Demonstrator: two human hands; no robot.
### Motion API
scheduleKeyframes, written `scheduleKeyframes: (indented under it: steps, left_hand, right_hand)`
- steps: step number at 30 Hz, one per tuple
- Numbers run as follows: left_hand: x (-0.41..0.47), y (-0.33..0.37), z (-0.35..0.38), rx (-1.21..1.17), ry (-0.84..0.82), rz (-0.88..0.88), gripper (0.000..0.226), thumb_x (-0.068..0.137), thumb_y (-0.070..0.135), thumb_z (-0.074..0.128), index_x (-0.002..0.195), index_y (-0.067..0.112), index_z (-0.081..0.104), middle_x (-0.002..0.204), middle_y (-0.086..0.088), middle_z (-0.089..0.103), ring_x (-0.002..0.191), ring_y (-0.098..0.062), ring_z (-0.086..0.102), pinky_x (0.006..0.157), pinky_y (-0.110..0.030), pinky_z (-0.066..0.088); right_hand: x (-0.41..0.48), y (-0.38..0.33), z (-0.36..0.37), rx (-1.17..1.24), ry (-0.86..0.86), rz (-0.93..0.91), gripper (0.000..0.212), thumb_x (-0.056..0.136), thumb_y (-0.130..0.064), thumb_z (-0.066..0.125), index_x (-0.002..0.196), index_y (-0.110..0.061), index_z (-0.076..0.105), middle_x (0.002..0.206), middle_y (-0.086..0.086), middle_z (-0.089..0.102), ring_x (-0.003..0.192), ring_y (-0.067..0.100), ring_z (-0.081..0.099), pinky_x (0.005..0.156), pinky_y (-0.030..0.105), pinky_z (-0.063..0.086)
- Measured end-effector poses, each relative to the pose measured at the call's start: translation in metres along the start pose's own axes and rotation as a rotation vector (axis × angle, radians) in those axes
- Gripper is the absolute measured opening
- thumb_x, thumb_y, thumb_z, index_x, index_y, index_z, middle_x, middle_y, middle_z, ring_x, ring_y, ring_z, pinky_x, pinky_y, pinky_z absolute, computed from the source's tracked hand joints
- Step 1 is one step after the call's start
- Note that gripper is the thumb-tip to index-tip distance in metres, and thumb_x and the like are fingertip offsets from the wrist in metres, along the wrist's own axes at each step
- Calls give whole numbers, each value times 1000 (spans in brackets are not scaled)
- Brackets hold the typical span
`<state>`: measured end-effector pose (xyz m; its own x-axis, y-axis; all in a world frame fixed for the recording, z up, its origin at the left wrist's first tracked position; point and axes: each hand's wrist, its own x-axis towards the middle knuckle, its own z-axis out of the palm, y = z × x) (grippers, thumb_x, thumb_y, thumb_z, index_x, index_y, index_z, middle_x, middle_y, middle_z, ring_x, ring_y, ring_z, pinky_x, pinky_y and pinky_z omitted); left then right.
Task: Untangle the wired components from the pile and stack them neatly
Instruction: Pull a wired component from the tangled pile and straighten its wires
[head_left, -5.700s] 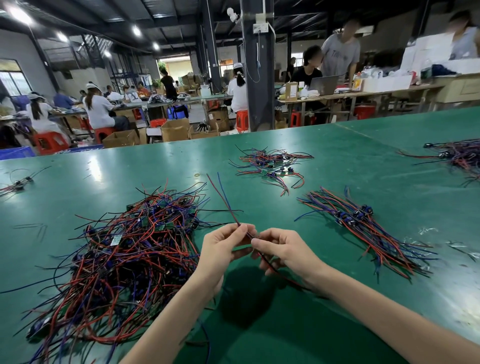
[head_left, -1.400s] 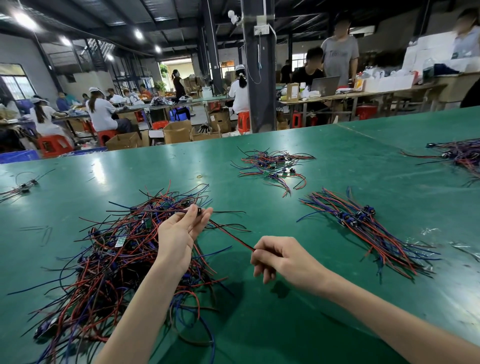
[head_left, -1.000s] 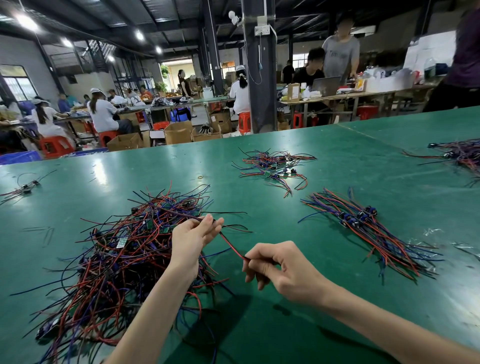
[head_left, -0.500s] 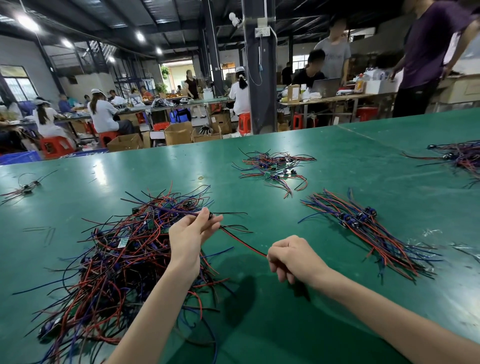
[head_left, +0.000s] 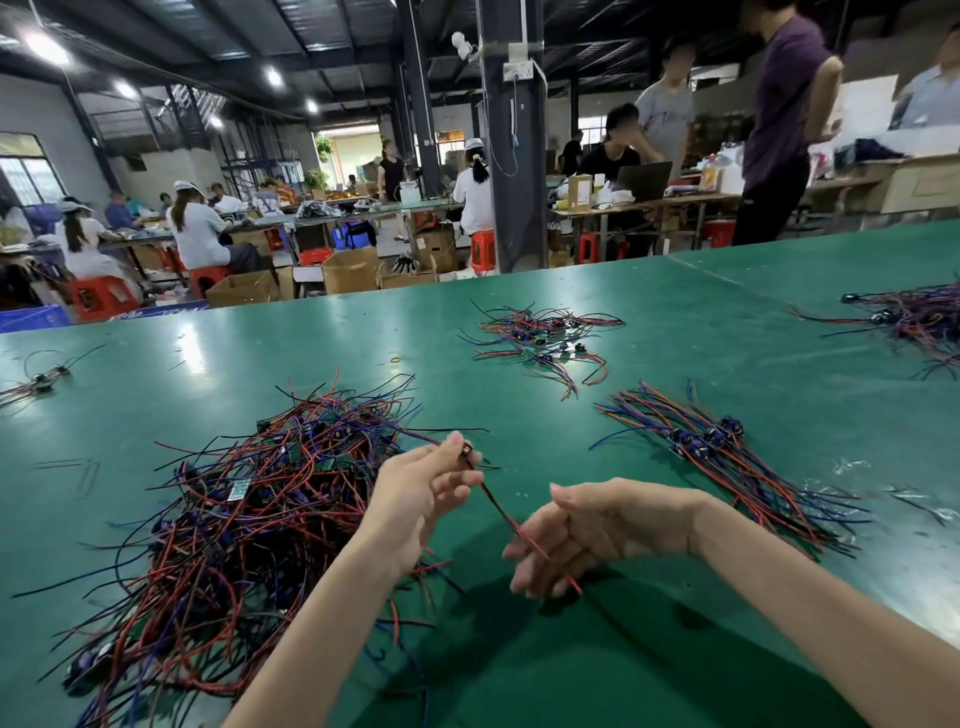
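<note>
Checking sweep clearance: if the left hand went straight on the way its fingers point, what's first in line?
Bare green table first, then probably the small loose wire bundle farther back; left hand seems raised, so depth is uncertain.

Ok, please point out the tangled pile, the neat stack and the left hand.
tangled pile (head_left: 249, 519), head view, middle of the heap.
neat stack (head_left: 701, 447), head view, its dark connectors.
left hand (head_left: 415, 493), head view, middle of the hand.
</note>
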<state>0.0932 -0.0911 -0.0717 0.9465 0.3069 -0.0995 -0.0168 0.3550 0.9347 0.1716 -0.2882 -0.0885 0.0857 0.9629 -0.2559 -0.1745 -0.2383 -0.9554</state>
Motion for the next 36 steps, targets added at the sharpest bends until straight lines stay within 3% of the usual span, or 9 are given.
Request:
scheduleKeyframes:
  steps: [6,11,15,20,25,28,31,36]
  left_hand:
    - [-6,-22,11,267,-175,-88,21,87,27,63,84,7,65,63,2,67,48,-8,59,45,-15,43]
    - [-3,-23,6,323,-154,-103,19,82,36,66,84,18,66,88,6,74,53,-3,57,46,-14,39]
    - [-5,-22,9,281,-163,-124,42,69,42,68,101,15,66,100,4,74,59,-5,61,47,-16,42]
    - [-4,-23,9,296,-193,-156,31,86,38,60,103,12,66,98,4,74,65,-7,64,51,-18,46]
    - [-4,-26,9,320,-212,-176,24,93,31,56,101,11,66,98,3,74,65,-7,63,52,-18,46]
    - [-3,-27,9,350,-218,-178,21,94,27,56,101,11,66,98,3,74,65,-6,64,52,-18,46]
    - [-3,-28,8,353,-208,-171,20,94,24,56,103,10,66,100,2,74,66,-6,64,53,-18,47]
    - [-4,-25,7,335,-193,-165,16,94,21,56,99,11,67,98,2,74,65,-7,64,53,-18,47]
  right_hand:
    - [17,5,16,-12,353,-99,27,85,-38,61,90,-13,68,84,12,71,72,20,67,65,30,56]
    - [16,5,15,16,453,-120,18,93,-22,53,84,-9,62,68,7,67,56,13,61,53,26,54]
    - [4,-9,3,-14,615,-213,17,95,-17,52,84,-6,61,64,4,65,51,10,58,45,24,52]
    - [-47,-34,-36,-51,941,-270,16,94,-12,52,84,-4,62,66,4,62,49,8,56,42,23,49]
    - [-94,-22,-80,-224,1237,82,20,95,1,51,81,10,63,60,10,48,52,18,49,43,27,54]
    - [-101,-8,-98,-562,1381,373,17,90,-1,59,81,14,63,62,18,61,50,25,57,52,34,58]
    - [-102,-6,-101,-920,1353,559,14,83,-13,69,84,1,70,87,17,72,81,28,66,76,34,54]
    - [-100,-3,-95,-1018,1271,736,9,79,-21,71,81,-15,66,94,8,68,91,26,62,81,34,53]
